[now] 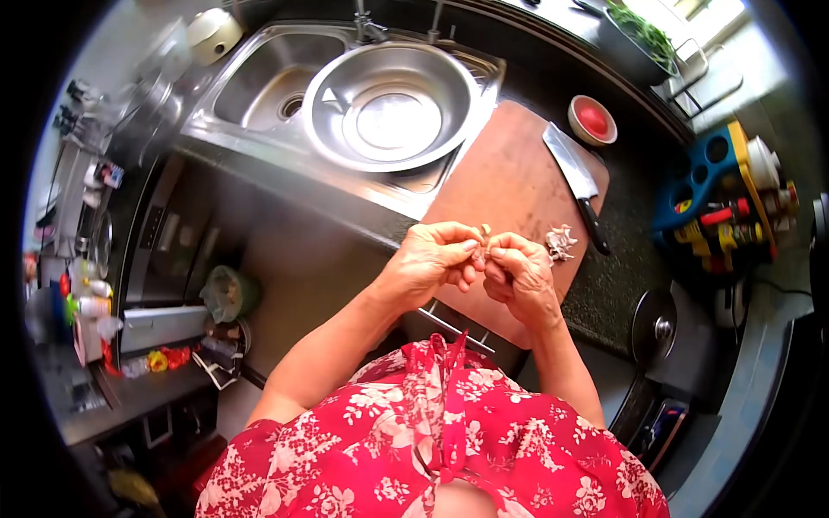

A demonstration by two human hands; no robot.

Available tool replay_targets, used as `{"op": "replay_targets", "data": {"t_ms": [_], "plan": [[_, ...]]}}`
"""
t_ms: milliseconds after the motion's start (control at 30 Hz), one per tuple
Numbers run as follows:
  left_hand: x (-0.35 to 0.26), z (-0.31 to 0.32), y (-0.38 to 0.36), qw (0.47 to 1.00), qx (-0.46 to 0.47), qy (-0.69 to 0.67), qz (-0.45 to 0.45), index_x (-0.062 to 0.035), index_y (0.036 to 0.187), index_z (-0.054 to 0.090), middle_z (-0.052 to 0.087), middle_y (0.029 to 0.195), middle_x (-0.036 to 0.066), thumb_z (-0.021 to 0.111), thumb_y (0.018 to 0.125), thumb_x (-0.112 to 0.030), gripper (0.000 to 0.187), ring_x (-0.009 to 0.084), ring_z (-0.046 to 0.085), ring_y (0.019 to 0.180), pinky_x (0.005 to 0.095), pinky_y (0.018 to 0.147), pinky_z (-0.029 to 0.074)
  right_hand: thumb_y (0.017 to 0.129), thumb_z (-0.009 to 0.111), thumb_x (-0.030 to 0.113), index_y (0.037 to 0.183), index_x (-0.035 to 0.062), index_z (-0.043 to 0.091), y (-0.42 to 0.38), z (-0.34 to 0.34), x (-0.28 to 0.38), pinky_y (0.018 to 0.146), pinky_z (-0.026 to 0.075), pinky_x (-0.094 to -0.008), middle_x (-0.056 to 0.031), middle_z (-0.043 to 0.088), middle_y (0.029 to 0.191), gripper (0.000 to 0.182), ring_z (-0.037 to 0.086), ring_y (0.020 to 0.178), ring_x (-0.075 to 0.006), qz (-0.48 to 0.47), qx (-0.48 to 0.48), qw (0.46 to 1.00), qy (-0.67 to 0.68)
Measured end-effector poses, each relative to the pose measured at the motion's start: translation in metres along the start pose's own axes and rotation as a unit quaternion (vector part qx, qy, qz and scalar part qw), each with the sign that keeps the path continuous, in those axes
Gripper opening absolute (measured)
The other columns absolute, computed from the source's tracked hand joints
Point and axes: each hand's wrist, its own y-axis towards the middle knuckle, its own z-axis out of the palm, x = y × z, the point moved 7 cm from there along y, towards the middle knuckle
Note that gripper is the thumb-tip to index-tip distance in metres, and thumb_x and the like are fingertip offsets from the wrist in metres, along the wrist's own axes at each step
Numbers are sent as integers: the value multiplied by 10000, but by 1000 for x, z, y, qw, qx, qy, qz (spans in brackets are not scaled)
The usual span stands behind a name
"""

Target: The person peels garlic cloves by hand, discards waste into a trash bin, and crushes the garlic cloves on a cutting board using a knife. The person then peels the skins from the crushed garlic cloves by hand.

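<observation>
Above the near edge of the wooden cutting board point(484, 177), both my hands meet at a small, pale garlic clove point(485, 230). Fingers of my left hand point(439, 259) pinch it from one side. My right hand point(523, 278) has thumb and fingertips closed on its other side, partly covering it. Just right of my right hand, a small heap of papery garlic skins point(561, 243) lies on the board. A knife point(570, 164) with a black handle rests along the board's right side, its handle past the edge.
A large steel basin point(324, 129) stands over the sink point(250, 95). Beyond the board sits a small bowl point(592, 120) with something red in it. A blue rack point(704, 181) with bottles and a pan lid point(654, 329) are at right; a bin point(230, 293) is at left.
</observation>
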Motion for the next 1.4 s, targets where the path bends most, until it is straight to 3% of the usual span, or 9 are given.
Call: {"op": "replay_targets", "data": {"t_ms": [233, 333, 400, 533, 600, 733, 1000, 1267, 1400], "plan": [[5, 5, 4, 999, -9, -5, -41, 11, 879, 577, 597, 708, 91, 576, 832, -47, 74, 115, 564, 542, 204, 456, 467, 885, 473, 112, 810, 11, 541, 0, -11, -5, 350, 242, -187, -25, 485, 563, 143, 321, 383, -53, 7, -10, 1000, 21], [3, 0, 5, 997, -49, 59, -21, 12, 862, 573, 594, 680, 88, 599, 814, -46, 80, 104, 553, 514, 198, 428, 451, 891, 485, 124, 831, 15, 550, 1, -13, -6, 353, 260, -183, -25, 503, 575, 141, 356, 395, -48, -4, -4, 1000, -16], [-3, -2, 4, 987, -63, 145, 9, 16, 846, 578, 596, 667, 89, 608, 806, -47, 80, 96, 550, 506, 197, 417, 445, 889, 494, 121, 843, 9, 564, 1, -10, -2, 359, 263, -172, -19, 514, 580, 139, 354, 400, -33, -4, 3, 995, -104], [-4, -3, 2, 983, -60, 173, 23, 26, 835, 589, 600, 674, 83, 608, 809, -53, 85, 91, 551, 510, 195, 427, 450, 899, 495, 142, 843, 17, 576, 4, -8, -1, 364, 269, -164, 1, 518, 584, 159, 375, 418, -21, -16, 22, 981, -191], [-3, -5, 1, 982, -63, 176, 37, 37, 852, 602, 602, 682, 72, 600, 816, -53, 97, 96, 556, 523, 200, 461, 468, 906, 493, 152, 850, 20, 576, 5, 0, 4, 371, 278, -161, 10, 515, 585, 166, 386, 430, -16, -62, 71, 947, -308], [-3, -5, -1, 985, -60, 152, 53, 43, 877, 608, 606, 692, 63, 593, 822, -53, 111, 100, 562, 542, 211, 500, 486, 906, 494, 155, 854, 21, 573, 7, -6, -2, 363, 274, -162, 9, 514, 582, 164, 381, 422, -16, -79, 50, 952, -293], [-7, -4, -10, 939, -96, 308, 120, 35, 889, 633, 613, 692, 47, 609, 805, -23, 104, 67, 542, 551, 190, 497, 458, 905, 488, 150, 852, 11, 539, 1, -3, -12, 340, 255, -173, -16, 506, 583, 157, 368, 387, -40, 38, 47, 986, -155], [-5, -3, -15, 935, -118, 312, 120, 37, 885, 642, 619, 679, 43, 610, 797, -12, 106, 57, 545, 540, 180, 486, 450, 894, 485, 115, 848, 3, 526, -4, 3, -11, 341, 252, -179, -22, 497, 591, 128, 353, 389, -43, 20, 26, 991, -126], [-8, 2, -20, 896, -117, 381, 195, 39, 876, 642, 622, 679, 48, 597, 791, 5, 102, 59, 547, 537, 183, 480, 449, 895, 470, 96, 872, 3, 528, -6, 0, -17, 362, 307, -189, -4, 500, 606, 111, 388, 409, -48, 33, 10, 996, -84]]}}
